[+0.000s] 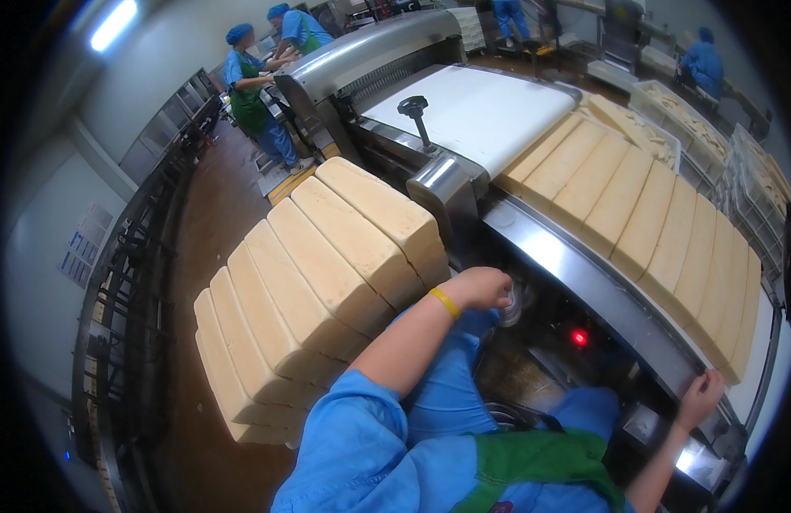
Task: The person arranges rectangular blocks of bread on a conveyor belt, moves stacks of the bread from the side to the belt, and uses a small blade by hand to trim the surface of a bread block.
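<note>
My left hand [485, 288], with a yellow band at the wrist, is closed beside a small, shiny, roundish part near the machine's side; what it holds, if anything, is hidden. To its left rises a stack of pale beige blocks [305, 256]. My right hand [701, 399] rests by the metal edge of the conveyor, close to the near end of a row of long beige blocks [643, 218]. Its fingers are bent together, and I cannot make out anything in them.
A white belt [476, 111] runs under a metal machine head [370, 60]. A black knob [413, 107] stands on the machine's frame. White crates [682, 124] stand at the right. Co-workers [258, 103] stand at the back left. A red light [579, 337] glows below the conveyor.
</note>
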Demonstrator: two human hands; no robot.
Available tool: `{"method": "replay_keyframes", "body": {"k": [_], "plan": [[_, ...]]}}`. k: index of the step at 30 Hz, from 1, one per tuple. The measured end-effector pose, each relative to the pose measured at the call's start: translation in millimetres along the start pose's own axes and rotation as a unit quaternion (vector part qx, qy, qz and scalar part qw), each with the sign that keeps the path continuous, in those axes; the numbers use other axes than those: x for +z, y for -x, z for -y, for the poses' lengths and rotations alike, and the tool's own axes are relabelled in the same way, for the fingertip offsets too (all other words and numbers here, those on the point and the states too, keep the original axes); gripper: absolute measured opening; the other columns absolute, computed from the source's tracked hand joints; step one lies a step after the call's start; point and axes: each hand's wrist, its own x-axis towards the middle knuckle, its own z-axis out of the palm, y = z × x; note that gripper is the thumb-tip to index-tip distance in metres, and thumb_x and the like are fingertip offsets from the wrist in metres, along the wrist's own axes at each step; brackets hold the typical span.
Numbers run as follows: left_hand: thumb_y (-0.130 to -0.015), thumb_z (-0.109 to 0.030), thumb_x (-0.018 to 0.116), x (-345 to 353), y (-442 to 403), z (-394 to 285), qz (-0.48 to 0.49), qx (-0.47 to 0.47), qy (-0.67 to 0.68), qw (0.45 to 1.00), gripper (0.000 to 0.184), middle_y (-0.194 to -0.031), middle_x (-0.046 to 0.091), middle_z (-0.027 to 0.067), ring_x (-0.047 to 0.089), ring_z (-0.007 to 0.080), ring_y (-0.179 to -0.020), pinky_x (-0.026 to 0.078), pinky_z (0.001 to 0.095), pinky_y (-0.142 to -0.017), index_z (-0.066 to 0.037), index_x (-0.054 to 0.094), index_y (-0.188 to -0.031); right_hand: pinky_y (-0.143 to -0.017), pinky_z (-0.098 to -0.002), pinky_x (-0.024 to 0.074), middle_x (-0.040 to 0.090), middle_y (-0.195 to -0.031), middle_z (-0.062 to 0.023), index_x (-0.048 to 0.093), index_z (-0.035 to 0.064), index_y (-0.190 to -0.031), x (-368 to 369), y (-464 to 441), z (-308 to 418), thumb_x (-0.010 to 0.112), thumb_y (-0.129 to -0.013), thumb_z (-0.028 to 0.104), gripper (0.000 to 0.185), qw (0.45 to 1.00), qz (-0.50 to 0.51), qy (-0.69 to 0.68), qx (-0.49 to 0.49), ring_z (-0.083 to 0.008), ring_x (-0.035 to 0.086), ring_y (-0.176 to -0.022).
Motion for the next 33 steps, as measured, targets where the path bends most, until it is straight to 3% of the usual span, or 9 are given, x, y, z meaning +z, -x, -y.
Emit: {"method": "replay_keyframes", "body": {"k": [3,33], "plan": [[-0.082,-0.030,0.066,-1.8,0.4,-1.2,0.016,-0.008,0.004,1.000,0.035,-0.098,0.066,0.0170,0.062,0.0342,-0.094,0.049,0.0409,-0.082,-0.004,0.065,-0.106,-0.089,-0.0398,0.0433,0.059,-0.104,-0.0159,0.060,-0.0020,-0.094,0.7,0.2,-0.5,0.054,-0.085,0.006,0.013,1.000,-0.001,0.001,-0.001,-0.0326,0.055,-0.100],[-0.083,-0.034,0.066,0.3,0.2,0.5,0.019,-0.013,0.007,1.000,0.036,-0.097,0.065,0.0170,0.061,0.0355,-0.093,0.049,0.0422,-0.080,-0.003,0.064,-0.103,-0.088,-0.0393,0.0433,0.059,-0.103,-0.0150,0.060,-0.0012,-0.094,2.1,-0.4,-4.0,0.054,-0.085,0.006,0.013,1.000,-0.007,-0.007,-0.012,-0.0328,0.055,-0.099]]}}
